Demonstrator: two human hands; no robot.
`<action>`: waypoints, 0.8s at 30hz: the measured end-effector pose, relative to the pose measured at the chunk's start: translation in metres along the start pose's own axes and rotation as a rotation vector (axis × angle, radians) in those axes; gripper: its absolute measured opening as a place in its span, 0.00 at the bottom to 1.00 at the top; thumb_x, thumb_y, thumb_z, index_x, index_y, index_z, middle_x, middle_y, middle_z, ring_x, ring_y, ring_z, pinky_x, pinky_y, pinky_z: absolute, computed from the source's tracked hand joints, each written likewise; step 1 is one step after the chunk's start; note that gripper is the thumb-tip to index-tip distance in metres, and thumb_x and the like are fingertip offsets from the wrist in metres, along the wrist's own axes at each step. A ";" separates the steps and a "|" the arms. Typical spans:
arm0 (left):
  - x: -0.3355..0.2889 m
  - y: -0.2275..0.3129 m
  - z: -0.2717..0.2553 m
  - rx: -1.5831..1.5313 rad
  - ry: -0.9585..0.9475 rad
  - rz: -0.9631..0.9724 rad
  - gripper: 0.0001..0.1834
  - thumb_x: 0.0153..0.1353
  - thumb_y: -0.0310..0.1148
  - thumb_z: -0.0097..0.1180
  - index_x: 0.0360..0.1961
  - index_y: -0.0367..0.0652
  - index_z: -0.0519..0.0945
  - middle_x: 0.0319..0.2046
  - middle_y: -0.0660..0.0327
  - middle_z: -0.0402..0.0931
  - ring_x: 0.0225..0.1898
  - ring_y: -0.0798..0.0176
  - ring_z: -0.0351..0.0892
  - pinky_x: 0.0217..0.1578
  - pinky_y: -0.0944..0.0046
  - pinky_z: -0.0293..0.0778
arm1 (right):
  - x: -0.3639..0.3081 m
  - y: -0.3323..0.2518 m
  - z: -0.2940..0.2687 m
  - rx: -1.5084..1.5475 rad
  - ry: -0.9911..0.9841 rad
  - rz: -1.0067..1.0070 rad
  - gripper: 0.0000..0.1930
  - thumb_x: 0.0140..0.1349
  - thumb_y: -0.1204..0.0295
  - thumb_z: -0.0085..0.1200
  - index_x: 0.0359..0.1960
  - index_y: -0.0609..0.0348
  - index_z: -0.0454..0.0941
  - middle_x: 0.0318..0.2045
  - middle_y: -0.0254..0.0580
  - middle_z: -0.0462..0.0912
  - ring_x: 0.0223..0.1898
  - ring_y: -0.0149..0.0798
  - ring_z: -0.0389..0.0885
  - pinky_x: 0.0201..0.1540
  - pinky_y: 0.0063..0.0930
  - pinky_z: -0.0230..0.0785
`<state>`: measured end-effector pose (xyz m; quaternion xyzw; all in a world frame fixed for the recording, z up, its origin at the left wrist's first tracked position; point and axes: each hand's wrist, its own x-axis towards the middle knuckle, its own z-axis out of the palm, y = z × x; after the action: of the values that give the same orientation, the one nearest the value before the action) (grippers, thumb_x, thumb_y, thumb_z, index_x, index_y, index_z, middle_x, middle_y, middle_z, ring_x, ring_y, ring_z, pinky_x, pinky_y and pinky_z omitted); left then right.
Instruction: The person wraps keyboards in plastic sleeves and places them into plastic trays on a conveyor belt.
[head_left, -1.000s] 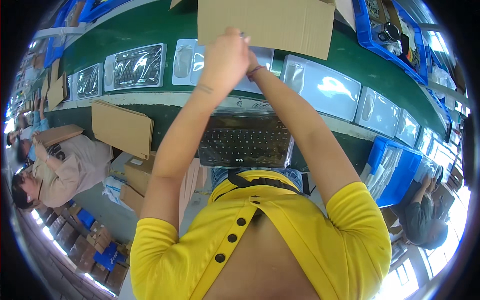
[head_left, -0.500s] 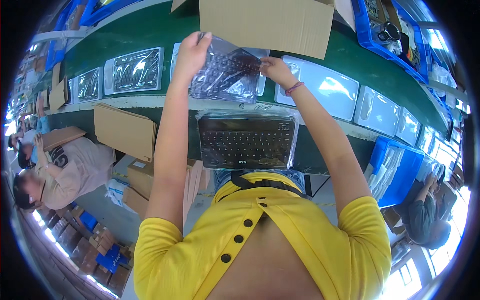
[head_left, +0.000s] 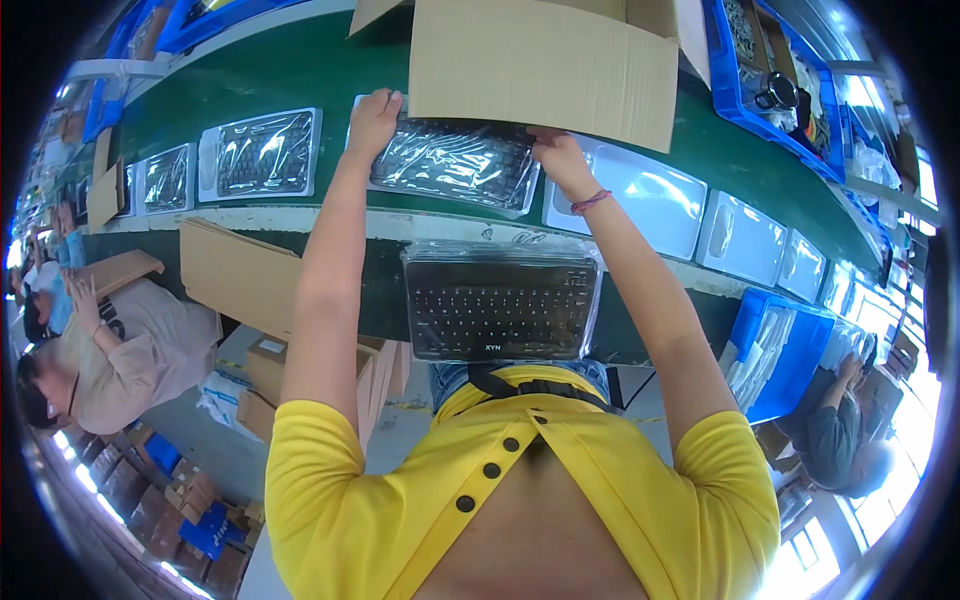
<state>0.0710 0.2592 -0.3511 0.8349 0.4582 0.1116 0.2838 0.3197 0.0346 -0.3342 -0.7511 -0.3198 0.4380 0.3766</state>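
A black keyboard in clear plastic wrap [head_left: 455,165] lies in a pale tray on the belt in front of me. My left hand [head_left: 376,122] grips its far left corner, thumb on top. At the far right corner my right hand [head_left: 560,155] holds the same keyboard, its fingertips partly hidden beneath a cardboard edge. Closer to my body rests a second wrapped black keyboard [head_left: 500,305], untouched by either hand. Just right of my right hand sits a white tray [head_left: 650,205] with a shiny surface.
A large open cardboard box [head_left: 540,70] overhangs the green belt [head_left: 270,75] beyond my hands. Trays with wrapped keyboards [head_left: 265,155] line the left, white trays [head_left: 740,235] the right. Flat cardboard [head_left: 240,275] leans at left. Blue bins [head_left: 775,350] stand at right; people sit on both sides.
Both hands have lowered the wrapped keyboard from a tilted, raised position until it lies flat in the tray. The right hand has moved down and right.
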 end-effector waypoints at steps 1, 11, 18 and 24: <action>0.002 0.000 0.005 -0.006 -0.002 0.001 0.19 0.65 0.45 0.45 0.37 0.38 0.77 0.40 0.49 0.78 0.44 0.45 0.74 0.47 0.52 0.65 | 0.001 0.002 -0.001 0.002 0.016 -0.029 0.21 0.52 0.74 0.48 0.49 0.66 0.77 0.46 0.56 0.81 0.50 0.51 0.78 0.54 0.34 0.67; -0.023 -0.004 0.033 0.614 0.300 0.192 0.20 0.62 0.45 0.46 0.50 0.47 0.72 0.57 0.54 0.66 0.50 0.50 0.68 0.49 0.49 0.59 | -0.012 -0.021 0.001 -0.131 0.020 -0.059 0.20 0.53 0.75 0.46 0.49 0.66 0.77 0.49 0.59 0.78 0.49 0.55 0.78 0.54 0.37 0.68; -0.019 -0.003 0.005 0.193 0.211 0.227 0.37 0.55 0.52 0.57 0.64 0.48 0.64 0.65 0.56 0.58 0.64 0.53 0.58 0.61 0.40 0.48 | -0.027 -0.022 0.009 -0.629 -0.095 -0.444 0.29 0.49 0.73 0.62 0.55 0.67 0.69 0.61 0.63 0.64 0.57 0.57 0.69 0.60 0.40 0.66; -0.046 0.006 -0.061 0.602 -0.478 0.232 0.69 0.31 0.57 0.72 0.71 0.46 0.45 0.72 0.60 0.43 0.74 0.57 0.35 0.68 0.39 0.28 | -0.037 -0.049 0.016 -0.882 -0.236 -0.374 0.45 0.39 0.66 0.72 0.59 0.70 0.61 0.65 0.63 0.53 0.61 0.59 0.64 0.61 0.41 0.65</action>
<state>0.0222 0.2409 -0.2942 0.9294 0.2941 -0.1938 0.1105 0.2828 0.0339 -0.2829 -0.7138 -0.6446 0.2680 0.0561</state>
